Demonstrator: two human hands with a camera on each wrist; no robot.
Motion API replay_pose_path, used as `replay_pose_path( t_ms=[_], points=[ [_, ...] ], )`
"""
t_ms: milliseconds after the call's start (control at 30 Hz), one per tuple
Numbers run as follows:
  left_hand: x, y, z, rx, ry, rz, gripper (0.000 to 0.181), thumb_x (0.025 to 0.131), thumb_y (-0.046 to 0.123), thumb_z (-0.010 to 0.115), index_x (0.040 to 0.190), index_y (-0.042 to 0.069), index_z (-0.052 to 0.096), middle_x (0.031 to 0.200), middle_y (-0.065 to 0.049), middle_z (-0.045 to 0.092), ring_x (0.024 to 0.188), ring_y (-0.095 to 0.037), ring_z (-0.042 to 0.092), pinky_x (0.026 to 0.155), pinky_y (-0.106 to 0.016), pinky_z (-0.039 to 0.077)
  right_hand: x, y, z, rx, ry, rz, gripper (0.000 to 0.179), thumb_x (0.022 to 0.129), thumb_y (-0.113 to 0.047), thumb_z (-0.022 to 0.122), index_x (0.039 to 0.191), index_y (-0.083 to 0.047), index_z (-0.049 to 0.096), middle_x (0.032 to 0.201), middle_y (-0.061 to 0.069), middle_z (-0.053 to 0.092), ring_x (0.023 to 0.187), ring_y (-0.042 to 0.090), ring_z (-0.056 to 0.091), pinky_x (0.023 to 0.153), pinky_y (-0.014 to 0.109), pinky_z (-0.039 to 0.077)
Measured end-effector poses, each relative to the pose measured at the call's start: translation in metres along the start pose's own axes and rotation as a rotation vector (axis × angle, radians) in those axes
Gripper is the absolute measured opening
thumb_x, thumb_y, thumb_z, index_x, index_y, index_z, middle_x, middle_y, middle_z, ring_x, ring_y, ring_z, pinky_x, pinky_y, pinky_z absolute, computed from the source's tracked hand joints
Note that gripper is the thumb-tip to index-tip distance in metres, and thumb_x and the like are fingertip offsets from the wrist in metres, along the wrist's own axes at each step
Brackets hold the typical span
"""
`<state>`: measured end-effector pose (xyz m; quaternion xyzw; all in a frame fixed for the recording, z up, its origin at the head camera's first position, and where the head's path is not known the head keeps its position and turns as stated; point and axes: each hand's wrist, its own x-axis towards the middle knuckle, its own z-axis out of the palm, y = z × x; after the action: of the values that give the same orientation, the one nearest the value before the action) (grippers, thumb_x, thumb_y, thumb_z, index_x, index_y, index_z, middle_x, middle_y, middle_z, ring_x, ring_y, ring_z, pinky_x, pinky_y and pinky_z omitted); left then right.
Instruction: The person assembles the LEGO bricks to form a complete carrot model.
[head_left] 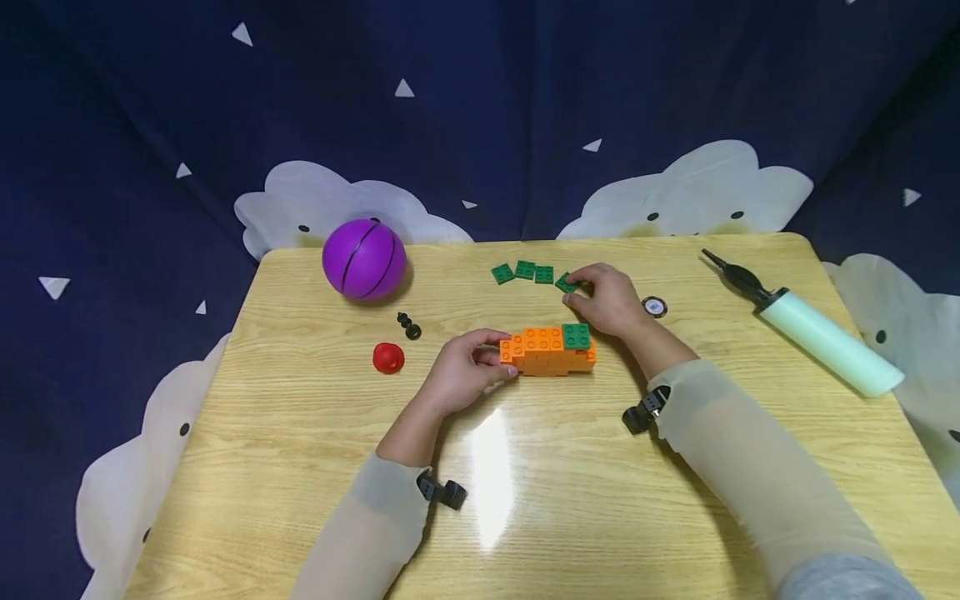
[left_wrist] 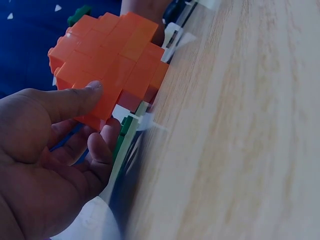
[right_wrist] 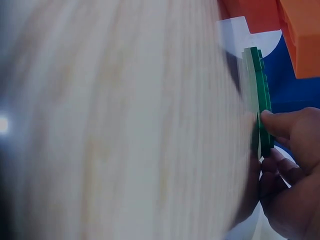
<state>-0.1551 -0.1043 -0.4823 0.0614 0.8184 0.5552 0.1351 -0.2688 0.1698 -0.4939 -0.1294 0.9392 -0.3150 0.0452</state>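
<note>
In the head view my left hand (head_left: 463, 371) grips the left end of an orange toy-brick build (head_left: 543, 360) between thumb and fingers. A green brick (head_left: 576, 336) caps its right end. The left wrist view shows the build's stepped orange side (left_wrist: 107, 65), with the thumb laid flat against it. Farther back, my right hand (head_left: 606, 300) pinches a thin green brick (head_left: 566, 283) lying at the right end of a row. Seen from the right wrist, the thumb and fingertips meet at the near end of the green bricks (right_wrist: 263, 100), low at the tabletop.
Other green bricks (head_left: 524, 270) lie left of the pinched one. A purple ball (head_left: 364, 260), a small black piece (head_left: 409, 327) and a red cap-like item (head_left: 388, 357) are on the left. To the right are a round chip (head_left: 655, 307) and a hand pump (head_left: 828, 342).
</note>
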Motion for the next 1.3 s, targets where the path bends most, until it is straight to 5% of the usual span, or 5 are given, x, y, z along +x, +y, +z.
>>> replay_pose_path(
  t_ms=[167, 467, 1300],
  points=[
    [-0.001, 0.000, 0.001, 0.001, -0.003, -0.001, 0.047, 0.085, 0.010, 0.086, 0.129, 0.016, 0.070, 0.104, -0.001, 0.074, 0.091, -0.015, 0.072, 0.080, -0.031, 0.059, -0.002, 0.002, 0.000, 0.016, 0.015, 0.036, 0.029, 0.098, -0.022, 0.072, 0.121, -0.005, 0.072, 0.135, 0.019, 0.062, 0.127, 0.039, 0.055, 0.107, 0.054, 0.044],
    [-0.001, 0.000, 0.002, 0.009, -0.004, 0.002, 0.047, 0.086, 0.011, 0.086, 0.129, 0.016, 0.070, 0.104, 0.000, 0.073, 0.091, -0.015, 0.071, 0.079, -0.031, 0.059, -0.013, 0.001, -0.006, 0.080, 0.008, 0.036, 0.027, 0.096, -0.021, 0.075, 0.121, -0.010, 0.073, 0.114, 0.011, 0.068, 0.096, 0.028, 0.063, 0.085, 0.045, 0.053],
    [-0.003, 0.002, -0.001, 0.031, 0.005, -0.001, 0.048, 0.086, 0.014, 0.087, 0.131, 0.019, 0.070, 0.103, 0.001, 0.072, 0.091, -0.017, 0.070, 0.078, -0.032, 0.058, -0.063, -0.064, -0.054, 0.152, 0.080, -0.212, 0.030, 0.095, -0.020, 0.077, 0.125, -0.017, 0.076, 0.122, 0.000, 0.071, 0.095, 0.019, 0.063, 0.080, 0.039, 0.052]
  ],
)
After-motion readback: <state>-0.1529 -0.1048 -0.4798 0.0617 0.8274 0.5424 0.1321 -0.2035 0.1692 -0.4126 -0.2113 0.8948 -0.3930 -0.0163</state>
